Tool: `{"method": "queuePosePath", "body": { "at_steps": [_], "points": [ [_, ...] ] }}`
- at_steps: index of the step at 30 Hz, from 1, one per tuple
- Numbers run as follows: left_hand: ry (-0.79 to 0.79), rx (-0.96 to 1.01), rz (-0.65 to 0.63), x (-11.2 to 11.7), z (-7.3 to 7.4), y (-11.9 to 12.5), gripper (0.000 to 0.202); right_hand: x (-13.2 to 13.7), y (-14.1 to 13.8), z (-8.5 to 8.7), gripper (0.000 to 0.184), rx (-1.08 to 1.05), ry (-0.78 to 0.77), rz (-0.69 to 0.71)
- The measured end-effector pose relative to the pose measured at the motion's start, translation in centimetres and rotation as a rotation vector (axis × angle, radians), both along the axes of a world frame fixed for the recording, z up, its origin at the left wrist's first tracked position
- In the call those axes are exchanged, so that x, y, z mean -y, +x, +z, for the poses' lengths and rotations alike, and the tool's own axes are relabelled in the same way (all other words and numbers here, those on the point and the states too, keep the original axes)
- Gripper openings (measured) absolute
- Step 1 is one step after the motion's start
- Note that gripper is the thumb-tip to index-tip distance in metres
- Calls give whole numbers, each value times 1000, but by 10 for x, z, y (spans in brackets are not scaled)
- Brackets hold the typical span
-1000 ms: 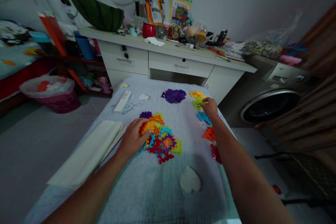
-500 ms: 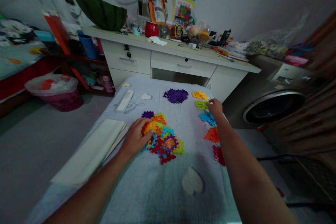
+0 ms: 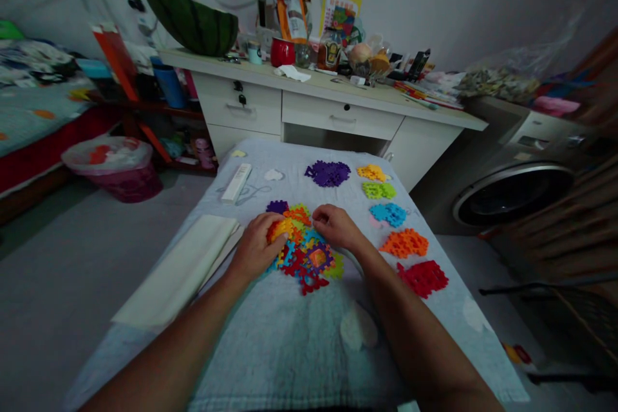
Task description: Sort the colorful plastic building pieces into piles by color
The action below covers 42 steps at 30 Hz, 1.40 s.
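Note:
A mixed pile of toothed plastic building pieces (image 3: 295, 259) in several colours lies on the cloth-covered table (image 3: 270, 347). My left hand (image 3: 258, 244) rests on the pile's left side, fingers and thumb curved round a yellow piece (image 3: 280, 229). At the pile's upper right edge is my right hand (image 3: 335, 225), its fingers bent together; whatever they may hold is hidden. Single-colour heaps lie apart: purple pieces (image 3: 328, 173) at the far side, then yellow pieces (image 3: 371, 172), green pieces (image 3: 379, 190), blue pieces (image 3: 389, 214), orange pieces (image 3: 405, 243) and red pieces (image 3: 423, 278) down the right.
A folded cream cloth (image 3: 181, 270) and a long white box (image 3: 236, 183) lie at the table's left. Behind stands a white desk (image 3: 241, 100) crowded with items. A washing machine (image 3: 512, 161) is on the right, a pink waste bin (image 3: 120, 174) on the left.
My right hand has moved from the green heap leftward and nearer, to the mixed pile. The orange and red heaps now show fully. My left hand stays on the pile.

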<state>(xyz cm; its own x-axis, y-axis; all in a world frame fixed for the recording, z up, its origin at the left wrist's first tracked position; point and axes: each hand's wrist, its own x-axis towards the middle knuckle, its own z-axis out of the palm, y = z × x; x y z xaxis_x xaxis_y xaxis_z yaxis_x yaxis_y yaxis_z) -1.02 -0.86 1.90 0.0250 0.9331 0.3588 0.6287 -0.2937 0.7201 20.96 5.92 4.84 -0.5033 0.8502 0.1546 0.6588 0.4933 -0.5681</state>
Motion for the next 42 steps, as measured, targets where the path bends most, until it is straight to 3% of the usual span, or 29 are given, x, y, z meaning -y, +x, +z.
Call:
{"method": "queuePosePath", "body": {
  "at_steps": [4,8,13,19,32,38,42],
  "points": [
    [-4,-17,-7,-1,-2,-1,31,-1,3,-13,21,55,19,3],
    [2,-20,-13,-1,-3,-2,31,-2,13,-15,30,4,-33,47],
    [10,-16,-23,-1,-4,-1,30,-2,22,-9,20,-42,-182,134],
    [12,-7,-14,-2,-5,-1,30,-3,23,-7,14,-59,-204,195],
    [18,-42,-20,-2,-3,0,30,-7,29,-11,29,-515,-616,66],
    [13,-65,-21,-3,-5,-1,31,-8,33,9,28,-615,-516,-1],
    [14,-77,-23,-4,-6,-2,31,-14,60,26,30,-634,-332,-135]
  ]
}}
